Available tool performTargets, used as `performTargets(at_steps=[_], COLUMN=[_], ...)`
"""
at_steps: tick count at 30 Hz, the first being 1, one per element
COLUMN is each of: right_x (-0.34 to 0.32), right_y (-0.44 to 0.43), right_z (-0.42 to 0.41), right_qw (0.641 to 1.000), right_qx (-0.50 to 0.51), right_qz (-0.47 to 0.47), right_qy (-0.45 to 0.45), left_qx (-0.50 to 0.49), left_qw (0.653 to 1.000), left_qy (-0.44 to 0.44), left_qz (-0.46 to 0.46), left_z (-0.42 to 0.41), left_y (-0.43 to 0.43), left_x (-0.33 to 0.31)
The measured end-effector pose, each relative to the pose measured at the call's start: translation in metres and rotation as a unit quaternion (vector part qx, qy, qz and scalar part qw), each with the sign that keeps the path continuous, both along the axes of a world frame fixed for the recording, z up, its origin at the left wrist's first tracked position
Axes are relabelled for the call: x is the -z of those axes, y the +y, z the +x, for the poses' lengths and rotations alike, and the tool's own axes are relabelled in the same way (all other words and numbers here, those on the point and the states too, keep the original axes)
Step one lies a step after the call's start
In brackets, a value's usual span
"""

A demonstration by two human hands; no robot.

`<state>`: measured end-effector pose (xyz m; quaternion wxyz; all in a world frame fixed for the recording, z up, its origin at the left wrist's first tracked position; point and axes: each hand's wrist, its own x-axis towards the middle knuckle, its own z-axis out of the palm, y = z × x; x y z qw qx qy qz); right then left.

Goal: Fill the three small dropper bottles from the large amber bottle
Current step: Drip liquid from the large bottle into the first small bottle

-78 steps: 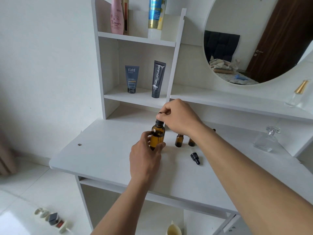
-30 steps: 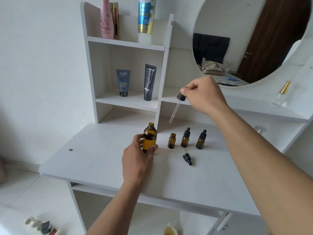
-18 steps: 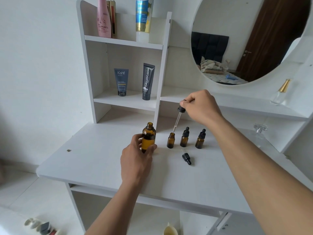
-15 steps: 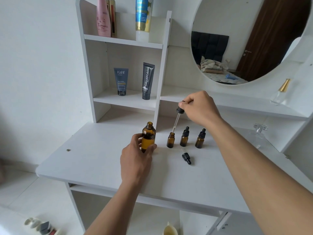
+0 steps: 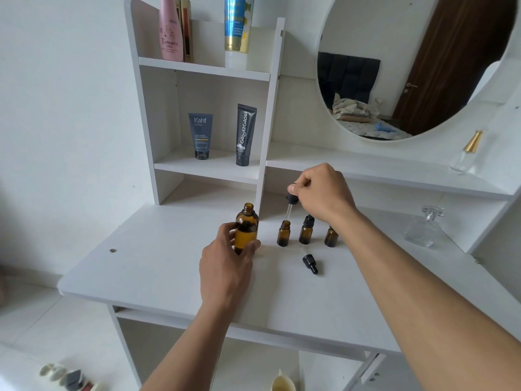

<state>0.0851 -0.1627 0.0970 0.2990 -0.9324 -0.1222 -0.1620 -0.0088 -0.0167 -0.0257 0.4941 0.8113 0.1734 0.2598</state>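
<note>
The large amber bottle (image 5: 247, 228) stands uncapped on the white desk (image 5: 169, 266), and my left hand (image 5: 228, 263) grips its lower body. My right hand (image 5: 321, 193) pinches the black bulb of a glass dropper (image 5: 290, 206), whose tip reaches the mouth of the left small bottle (image 5: 283, 235), which is open. The middle small bottle (image 5: 306, 231) wears its black dropper cap. My right forearm hides the top of the right small bottle (image 5: 331, 237). A loose dropper cap (image 5: 309, 263) lies on the desk in front of them.
Behind the bottles rises a shelf unit with two tubes (image 5: 222, 136) and tall bottles (image 5: 172, 29) above. A round mirror (image 5: 408, 66) hangs at the back right. A clear glass perfume bottle (image 5: 423, 230) stands at the desk's right, another (image 5: 466, 153) on the ledge.
My right hand pulled the dropper out of the large bottle, carried it right and lowered it; its tip now meets the left small bottle's mouth. My left hand stayed on the large bottle.
</note>
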Motion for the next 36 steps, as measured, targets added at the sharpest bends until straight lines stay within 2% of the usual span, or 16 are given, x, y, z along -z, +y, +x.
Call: performTargets(at_steps=[12,18,23,29,36], right_x=[-0.001,-0.015,-0.038,-0.062,-0.065], right_y=[0.000,0.000,-0.002,0.009,0.024], right_z=[-0.004,-0.008,-0.015,-0.025,-0.030], right_qw=[1.000,1.000,0.997,0.990,0.989], right_qx=[-0.013,0.015,0.036,-0.025,-0.073], right_qz=[0.018,0.016,0.056,0.121,0.120], right_qy=[0.011,-0.013,-0.044,-0.064,-0.052], left_qx=[-0.001,-0.001,0.001,0.005,0.007], left_qw=[1.000,1.000,1.000,1.000,1.000], left_qy=[-0.001,0.002,0.002,0.001,0.000], left_qz=[-0.003,-0.001,-0.003,-0.006,-0.003], left_z=[-0.001,-0.002,-0.003,-0.003,-0.004], left_y=[0.000,-0.001,-0.001,-0.001,-0.001], left_x=[0.000,-0.002,-0.003,-0.003,-0.003])
